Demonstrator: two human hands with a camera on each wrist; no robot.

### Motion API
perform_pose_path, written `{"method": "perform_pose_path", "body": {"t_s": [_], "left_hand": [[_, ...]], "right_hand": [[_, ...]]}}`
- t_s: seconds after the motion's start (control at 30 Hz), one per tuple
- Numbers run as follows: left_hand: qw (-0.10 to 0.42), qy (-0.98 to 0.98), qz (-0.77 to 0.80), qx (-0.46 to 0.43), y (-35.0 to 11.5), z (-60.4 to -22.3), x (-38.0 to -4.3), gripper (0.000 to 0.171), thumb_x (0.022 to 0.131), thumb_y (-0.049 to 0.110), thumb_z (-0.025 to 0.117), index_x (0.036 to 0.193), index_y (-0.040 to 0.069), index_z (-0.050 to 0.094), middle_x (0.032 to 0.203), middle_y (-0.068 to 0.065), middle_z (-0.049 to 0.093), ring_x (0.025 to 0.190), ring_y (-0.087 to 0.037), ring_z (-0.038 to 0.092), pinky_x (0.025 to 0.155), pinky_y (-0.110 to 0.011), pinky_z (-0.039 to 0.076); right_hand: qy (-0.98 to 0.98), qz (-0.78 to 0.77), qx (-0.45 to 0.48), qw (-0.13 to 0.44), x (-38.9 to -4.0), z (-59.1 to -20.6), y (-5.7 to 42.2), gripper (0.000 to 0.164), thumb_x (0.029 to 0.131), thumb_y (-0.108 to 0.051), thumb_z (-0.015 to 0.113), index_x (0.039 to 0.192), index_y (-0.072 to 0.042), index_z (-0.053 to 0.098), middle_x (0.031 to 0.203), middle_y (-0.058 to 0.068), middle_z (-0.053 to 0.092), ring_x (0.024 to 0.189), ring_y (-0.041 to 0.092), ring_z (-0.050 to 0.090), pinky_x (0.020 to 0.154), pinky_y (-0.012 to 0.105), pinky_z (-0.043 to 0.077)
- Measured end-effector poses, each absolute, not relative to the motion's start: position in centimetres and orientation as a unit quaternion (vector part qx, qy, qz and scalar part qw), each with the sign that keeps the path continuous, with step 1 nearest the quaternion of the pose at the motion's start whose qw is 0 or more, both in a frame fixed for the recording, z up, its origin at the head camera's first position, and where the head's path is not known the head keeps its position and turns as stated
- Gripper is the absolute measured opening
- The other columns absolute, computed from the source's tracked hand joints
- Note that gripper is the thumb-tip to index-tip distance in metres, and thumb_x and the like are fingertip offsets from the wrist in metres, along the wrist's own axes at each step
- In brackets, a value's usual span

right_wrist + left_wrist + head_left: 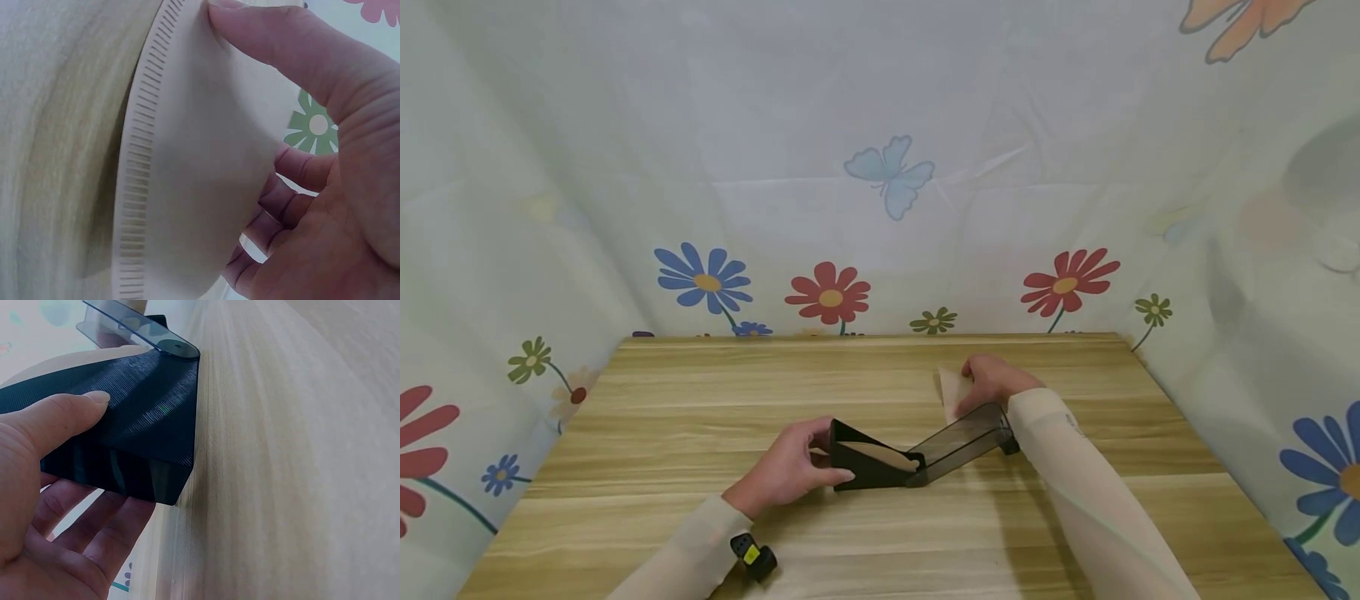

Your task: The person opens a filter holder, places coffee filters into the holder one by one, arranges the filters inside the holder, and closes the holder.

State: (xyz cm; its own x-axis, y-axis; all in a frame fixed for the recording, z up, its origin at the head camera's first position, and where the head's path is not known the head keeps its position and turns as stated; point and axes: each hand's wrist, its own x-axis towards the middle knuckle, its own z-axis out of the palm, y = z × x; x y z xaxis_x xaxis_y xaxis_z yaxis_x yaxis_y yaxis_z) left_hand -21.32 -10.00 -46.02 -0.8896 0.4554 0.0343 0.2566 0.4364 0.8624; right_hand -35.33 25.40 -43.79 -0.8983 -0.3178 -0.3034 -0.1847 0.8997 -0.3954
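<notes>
A black holder (872, 477) with a hinged smoky clear lid (962, 439) stands on the wooden table, the lid swung out to the right. My left hand (786, 462) grips its left end; in the left wrist view the thumb lies on its ribbed side (144, 403) and the fingers are underneath and behind. Tan paper coffee filters (880, 454) show inside. Beyond the lid, my right hand (996, 379) pinches another paper coffee filter (952, 392). Its crimped seam (134, 187) faces the tabletop in the right wrist view, and the fingers curl behind the sheet.
The wood-grain table (760, 375) extends to a pale curtain (760, 125) printed with flowers and butterflies, which also hangs at both sides. A small black device (754, 557) is at the left sleeve. The right forearm (1090, 483) passes close by the lid's outer end.
</notes>
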Motion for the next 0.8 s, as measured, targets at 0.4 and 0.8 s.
{"method": "perform_pose_path", "body": {"t_s": [0.4, 0.8], "left_hand": [[0.098, 0.842, 0.486, 0.214, -9.94, -46.00, -21.21, 0.034, 0.085, 0.031, 0.086, 0.113, 0.027, 0.067, 0.103, 0.006, 0.072, 0.097, -0.011, 0.068, 0.081, -0.027, 0.055], [0.102, 0.839, 0.491, 0.211, -9.88, -45.92, -21.09, 0.036, 0.085, 0.030, 0.086, 0.114, 0.028, 0.066, 0.105, 0.008, 0.072, 0.098, -0.012, 0.068, 0.083, -0.027, 0.056]], "right_hand": [[0.956, -0.192, -0.118, 0.186, -35.14, -43.74, 25.54, 0.063, 0.070, -0.030, 0.095, 0.110, 0.003, 0.059, 0.097, 0.011, 0.063, 0.085, 0.023, 0.056, 0.076, 0.036, 0.049], [0.943, -0.253, -0.137, 0.165, -35.17, -44.20, 26.27, 0.045, 0.073, -0.020, 0.090, 0.107, -0.001, 0.069, 0.091, 0.009, 0.068, 0.077, 0.020, 0.060, 0.068, 0.033, 0.050]]}}
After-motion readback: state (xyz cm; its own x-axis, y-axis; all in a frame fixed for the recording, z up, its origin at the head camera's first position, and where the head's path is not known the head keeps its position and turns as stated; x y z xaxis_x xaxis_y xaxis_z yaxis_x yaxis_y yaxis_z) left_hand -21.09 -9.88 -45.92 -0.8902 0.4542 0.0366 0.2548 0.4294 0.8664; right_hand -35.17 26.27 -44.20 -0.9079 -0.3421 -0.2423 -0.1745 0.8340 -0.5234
